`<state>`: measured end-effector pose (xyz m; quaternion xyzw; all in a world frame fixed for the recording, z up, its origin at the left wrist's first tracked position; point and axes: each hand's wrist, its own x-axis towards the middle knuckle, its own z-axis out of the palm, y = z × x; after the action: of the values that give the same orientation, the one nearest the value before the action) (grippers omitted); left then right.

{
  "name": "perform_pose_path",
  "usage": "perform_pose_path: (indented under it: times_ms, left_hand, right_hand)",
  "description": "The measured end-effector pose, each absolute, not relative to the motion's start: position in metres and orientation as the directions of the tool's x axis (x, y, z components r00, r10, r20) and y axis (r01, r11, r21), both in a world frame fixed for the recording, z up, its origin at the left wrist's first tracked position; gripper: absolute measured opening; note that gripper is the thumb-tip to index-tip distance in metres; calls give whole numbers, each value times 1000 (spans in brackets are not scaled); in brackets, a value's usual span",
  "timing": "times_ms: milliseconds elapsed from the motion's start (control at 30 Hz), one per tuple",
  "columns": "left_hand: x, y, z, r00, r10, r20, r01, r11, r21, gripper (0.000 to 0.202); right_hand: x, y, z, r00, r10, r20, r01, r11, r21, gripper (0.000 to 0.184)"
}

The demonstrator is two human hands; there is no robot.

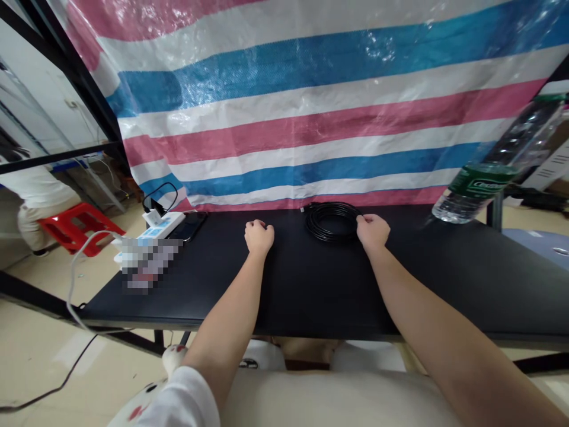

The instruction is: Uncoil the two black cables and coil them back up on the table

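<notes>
A coil of black cable lies on the black tabletop, with one connector end sticking out at its upper left. At the coil's right side, my right hand is closed, its thumb and fingers pinching the cable's edge. My left hand rests in a loose fist on the table, left of the coil and apart from it. A small dark spot shows between its fingers; what it holds, if anything, cannot be made out.
A white power strip with plugs and a dark phone lie at the left. A water bottle stands at the right. Behind the table hangs a striped plastic sheet. A person sits on a red stool beyond.
</notes>
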<state>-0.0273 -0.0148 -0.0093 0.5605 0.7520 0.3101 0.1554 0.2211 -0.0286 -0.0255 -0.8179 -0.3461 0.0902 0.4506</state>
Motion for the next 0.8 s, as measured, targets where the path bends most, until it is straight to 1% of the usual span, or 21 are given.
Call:
perform_pose_path:
  times_ms: [133, 267, 400, 467, 533, 633, 733, 800]
  left_hand:
    - [-24, -15, -11, -246, 961, 125, 788, 123, 603, 15]
    - [-23, -14, -13, -208, 969, 135, 804, 91, 588, 15]
    - [-23, -13, -14, -203, 969, 140, 791, 78, 607, 14]
    - [-23, -14, -14, -192, 969, 155, 775, 52, 630, 14]
    - [-22, -14, -15, -173, 968, 181, 750, 10, 662, 13]
    - [-20, -13, -17, -143, 965, 220, 680, -66, 730, 13]
    - [-17, -14, -22, -65, 966, 248, 530, -177, 829, 13]
    - [-12, -16, -26, 43, 966, 254, 390, -250, 886, 17]
  right_hand:
    - [225, -29, -27, 764, 630, 140, 367, -246, -897, 22]
    - [231, -23, -34, 770, 625, 131, 223, -72, -972, 14]
    - [237, -14, -44, 798, 589, 128, 70, 121, -990, 10]
    - [240, -10, -49, 807, 572, 143, 42, 186, -982, 9]
    - [244, -6, -53, 831, 527, 181, 81, 208, -975, 7]
    - [248, -5, -58, 846, 444, 295, 247, 164, -955, 10]
    - [249, -7, -60, 782, 455, 425, 429, 102, -898, 18]
    - [246, -9, -59, 737, 466, 490, 519, 75, -851, 23]
